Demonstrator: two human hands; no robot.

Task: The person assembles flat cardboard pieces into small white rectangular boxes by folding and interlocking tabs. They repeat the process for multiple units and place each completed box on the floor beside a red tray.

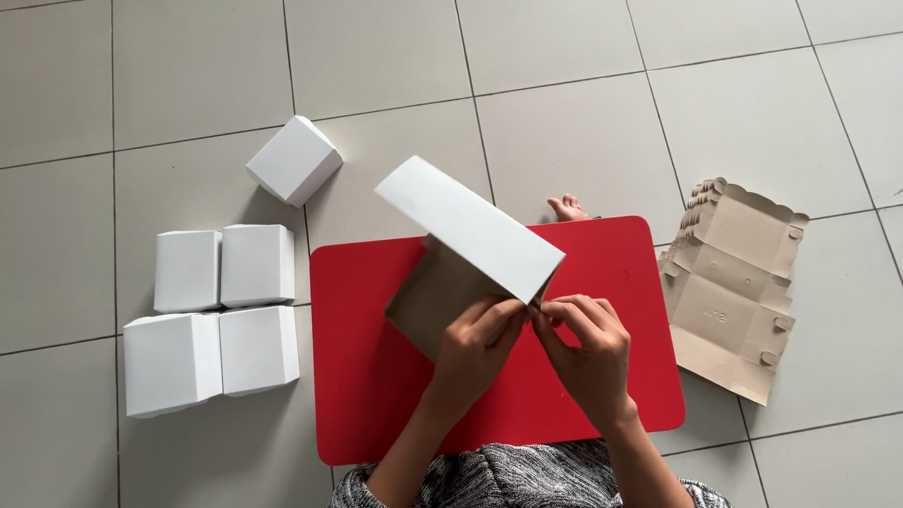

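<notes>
Pinching the near edge of a half-folded cardboard box (470, 246), left hand (475, 343) and right hand (588, 343) meet — seemingly both clamped on it — over the red board (376, 395); finished white boxes (212, 320) at nine o'clock.

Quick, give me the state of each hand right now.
Left hand: closed, pinching the edge of the half-folded cardboard box.
Right hand: closed, fingers pinching the same box edge.

Five white boxes (221, 306) left; half-folded carton (466, 249) centre; flat brown blanks (734, 287), perhaps several, right.
</notes>
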